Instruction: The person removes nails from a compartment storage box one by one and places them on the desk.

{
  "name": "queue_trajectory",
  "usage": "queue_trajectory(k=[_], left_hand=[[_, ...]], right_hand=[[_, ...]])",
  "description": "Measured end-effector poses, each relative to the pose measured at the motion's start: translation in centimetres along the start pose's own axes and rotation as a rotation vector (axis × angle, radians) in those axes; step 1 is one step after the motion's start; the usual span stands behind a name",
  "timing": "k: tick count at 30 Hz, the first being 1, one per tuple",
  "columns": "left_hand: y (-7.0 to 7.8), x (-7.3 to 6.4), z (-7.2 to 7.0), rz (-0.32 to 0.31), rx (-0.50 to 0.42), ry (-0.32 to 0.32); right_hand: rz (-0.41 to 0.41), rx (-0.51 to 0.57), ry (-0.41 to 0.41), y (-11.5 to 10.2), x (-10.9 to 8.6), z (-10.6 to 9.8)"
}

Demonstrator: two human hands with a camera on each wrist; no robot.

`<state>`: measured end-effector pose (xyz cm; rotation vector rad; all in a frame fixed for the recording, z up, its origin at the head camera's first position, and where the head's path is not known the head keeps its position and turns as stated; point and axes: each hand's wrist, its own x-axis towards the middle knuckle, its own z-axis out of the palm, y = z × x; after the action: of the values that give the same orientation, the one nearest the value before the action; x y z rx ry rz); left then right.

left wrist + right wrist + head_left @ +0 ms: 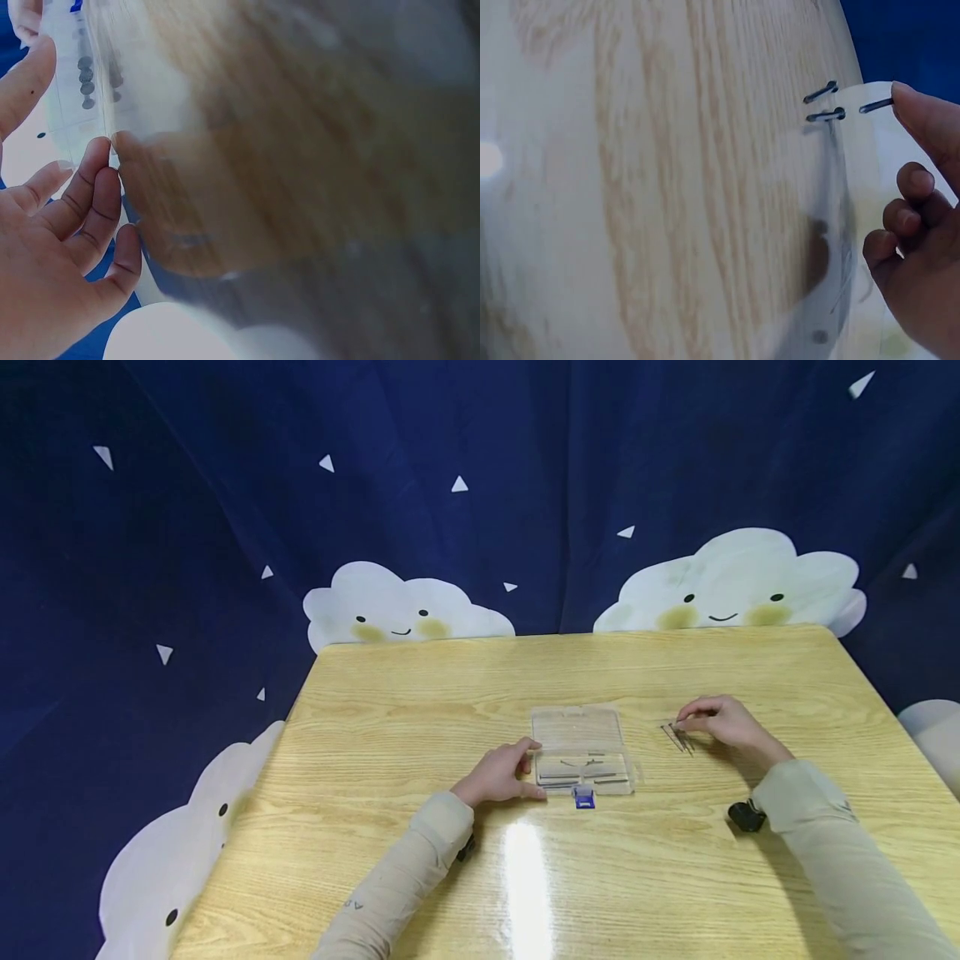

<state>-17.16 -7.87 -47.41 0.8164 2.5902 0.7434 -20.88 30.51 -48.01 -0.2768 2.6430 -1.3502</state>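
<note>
Right hand (723,720): out to the right of the box, thumb and fingertips pinching one nail, the other fingers curved in toward my palm.
Held nail (876,106): a thin dark shank jutting from my fingertips (its far part is hidden by my thumb, so I cannot tell its full length).
Loose nails (672,739): a few just beside my pinching fingertips, well apart from the box; in the right wrist view two show dark, round heads.
Left hand (501,771): at the left side of the box, grip slack, fingers spread rather than clenched, my thumb by the near corner and my forefinger by the hinge side.
Clear box (617,787): flat on the table between my two hands, nearer the left one, its compartments facing up.
Box nails (558,776): long, thin ones lying sideways along the near part of the box, with smaller dark bits behind them.
Lid (577,728): see-through, laid back on the far side of the box.
Blue piece (584,799): at the middle of the box's near edge.
Table (375,735): pale wood grain, with a bright glare streak in front of the box.
Curtain (450,410): dark blue beyond the table, with white triangles and smiling clouds (405,602).
</note>
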Motion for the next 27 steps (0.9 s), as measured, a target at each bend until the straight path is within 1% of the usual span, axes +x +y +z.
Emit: queue_trajectory(k=[6,11,22,27], left_hand=[[0.0,-0.1,-0.1,-0.011,-0.005,-0.003],[0.0,-0.1,-0.1,-0.012,-0.015,-0.008],[0.1,0.0,-0.1,-0.008,-0.017,-0.002],[0.0,0.1,0.0,-0.005,-0.005,-0.002]], right_hand=[[-0.013,-0.007,0.034,1.1,0.5,0.0],[-0.002,-0.029,0.058,1.8,1.0,0.1],[-0.001,-0.059,0.070,2.3,1.0,0.3],[0.003,-0.039,0.083,2.2,0.9,0.3]])
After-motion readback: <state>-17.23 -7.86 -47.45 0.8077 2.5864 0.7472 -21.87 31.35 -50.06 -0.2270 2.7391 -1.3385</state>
